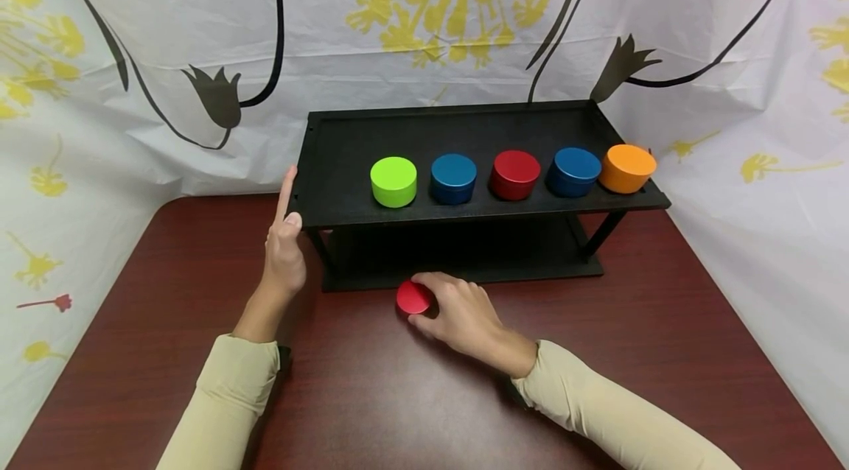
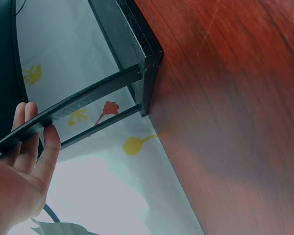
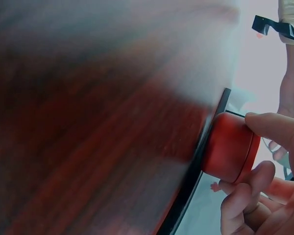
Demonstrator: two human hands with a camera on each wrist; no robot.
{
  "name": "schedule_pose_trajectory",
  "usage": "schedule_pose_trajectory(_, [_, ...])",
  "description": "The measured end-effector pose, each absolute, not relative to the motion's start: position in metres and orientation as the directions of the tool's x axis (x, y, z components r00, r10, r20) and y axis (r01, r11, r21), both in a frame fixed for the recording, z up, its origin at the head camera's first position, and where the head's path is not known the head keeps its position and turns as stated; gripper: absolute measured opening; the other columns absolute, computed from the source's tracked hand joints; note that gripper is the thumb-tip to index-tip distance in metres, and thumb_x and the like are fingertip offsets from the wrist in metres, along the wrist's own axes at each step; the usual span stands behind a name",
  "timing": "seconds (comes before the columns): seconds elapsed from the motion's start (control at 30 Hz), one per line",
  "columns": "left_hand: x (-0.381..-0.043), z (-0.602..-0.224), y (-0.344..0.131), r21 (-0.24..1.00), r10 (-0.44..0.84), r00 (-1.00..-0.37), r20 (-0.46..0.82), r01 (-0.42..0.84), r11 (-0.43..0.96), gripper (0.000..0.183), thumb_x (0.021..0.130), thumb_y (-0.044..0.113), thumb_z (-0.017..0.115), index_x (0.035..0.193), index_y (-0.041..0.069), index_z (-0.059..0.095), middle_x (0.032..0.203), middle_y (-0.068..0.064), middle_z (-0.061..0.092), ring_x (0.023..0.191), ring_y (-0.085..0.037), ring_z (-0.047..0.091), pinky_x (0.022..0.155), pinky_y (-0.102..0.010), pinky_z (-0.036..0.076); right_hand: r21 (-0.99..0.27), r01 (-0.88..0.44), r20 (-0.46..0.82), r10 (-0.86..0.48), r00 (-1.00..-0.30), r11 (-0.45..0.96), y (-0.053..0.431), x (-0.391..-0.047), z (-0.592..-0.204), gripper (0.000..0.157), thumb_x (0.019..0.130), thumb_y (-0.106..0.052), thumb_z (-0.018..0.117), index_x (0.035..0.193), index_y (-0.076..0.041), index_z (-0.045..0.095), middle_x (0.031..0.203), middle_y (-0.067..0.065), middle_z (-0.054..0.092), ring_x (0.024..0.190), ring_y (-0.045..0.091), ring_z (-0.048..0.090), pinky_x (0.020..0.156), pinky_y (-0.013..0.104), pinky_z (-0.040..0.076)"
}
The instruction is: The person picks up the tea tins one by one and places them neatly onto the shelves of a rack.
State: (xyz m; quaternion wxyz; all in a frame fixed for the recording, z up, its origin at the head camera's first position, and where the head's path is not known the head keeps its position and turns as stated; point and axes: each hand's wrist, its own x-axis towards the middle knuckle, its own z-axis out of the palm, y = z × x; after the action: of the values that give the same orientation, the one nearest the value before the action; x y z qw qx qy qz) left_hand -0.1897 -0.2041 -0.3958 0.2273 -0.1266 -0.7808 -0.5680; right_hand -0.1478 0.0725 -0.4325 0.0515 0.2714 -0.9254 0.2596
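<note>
My right hand (image 1: 462, 314) pinches a round red tin (image 1: 413, 297) between thumb and fingers, low over the table by the black two-tier shelf's (image 1: 345, 132) front edge. In the right wrist view the red tin (image 3: 229, 147) shows its side and lid seam, with fingers (image 3: 236, 200) around the lid end. The left hand (image 1: 285, 253) holds the upper tier's front left corner, thumb on the corner and one finger stretched along the side. In the left wrist view, the left hand's fingers (image 2: 50, 152) reach around a black bar (image 2: 88, 97) of the shelf.
Along the upper tier's front stand a lime green tin (image 1: 394, 183), a blue tin (image 1: 454, 180), a red tin (image 1: 514, 176), another blue tin (image 1: 573, 173) and an orange tin (image 1: 627, 169). The dark red table (image 1: 371, 396) meets a patterned white cloth (image 1: 166, 124) behind and beside.
</note>
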Motion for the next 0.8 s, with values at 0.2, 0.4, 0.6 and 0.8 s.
schedule_pose_trajectory(0.2, [-0.190, -0.397, -0.203, 0.831, -0.056, -0.860, 0.507, 0.470, 0.299, 0.068, 0.093, 0.035, 0.023, 0.160, 0.024, 0.022, 0.163, 0.006, 0.021, 0.109, -0.008, 0.035, 0.085, -0.039, 0.024, -0.479, -0.563, 0.262, -0.502, -0.824, 0.673, 0.072, -0.148, -0.427, 0.051, 0.079, -0.033, 0.082, 0.124, -0.013, 0.067, 0.118, 0.002, 0.068, 0.094, 0.012, 0.066, 0.075, 0.030, 0.054])
schedule_pose_trajectory(0.4, [-0.190, -0.397, -0.203, 0.830, -0.059, -0.859, 0.508, 0.470, 0.300, 0.069, 0.093, 0.036, 0.024, 0.160, 0.022, 0.022, 0.163, 0.004, 0.021, 0.123, -0.010, 0.030, 0.095, -0.042, 0.021, -0.495, -0.599, 0.314, -0.513, -0.799, 0.629, 0.071, -0.148, -0.416, 0.050, 0.080, -0.035, 0.082, 0.123, -0.014, 0.067, 0.118, 0.001, 0.067, 0.093, 0.010, 0.065, 0.076, 0.029, 0.054])
schedule_pose_trajectory(0.6, [-0.191, -0.397, -0.203, 0.829, -0.054, -0.856, 0.515, 0.481, 0.286, 0.068, 0.094, 0.036, 0.024, 0.161, 0.022, 0.022, 0.163, 0.006, 0.021, 0.121, -0.011, 0.030, 0.091, -0.040, 0.020, -0.486, -0.635, 0.362, -0.523, -0.772, 0.600, 0.068, -0.146, -0.407, 0.048, 0.081, -0.036, 0.080, 0.122, -0.014, 0.068, 0.116, 0.000, 0.067, 0.093, 0.009, 0.065, 0.074, 0.028, 0.054])
schedule_pose_trajectory(0.8, [-0.191, -0.398, -0.203, 0.825, -0.054, -0.851, 0.522, 0.488, 0.283, 0.068, 0.094, 0.035, 0.023, 0.160, 0.024, 0.022, 0.162, 0.008, 0.022, 0.121, -0.011, 0.030, 0.092, -0.038, 0.019, -0.476, -0.661, 0.400, -0.527, -0.750, 0.580, 0.065, -0.144, -0.398, 0.047, 0.081, -0.037, 0.080, 0.122, -0.014, 0.068, 0.117, -0.001, 0.067, 0.095, 0.008, 0.065, 0.075, 0.028, 0.055])
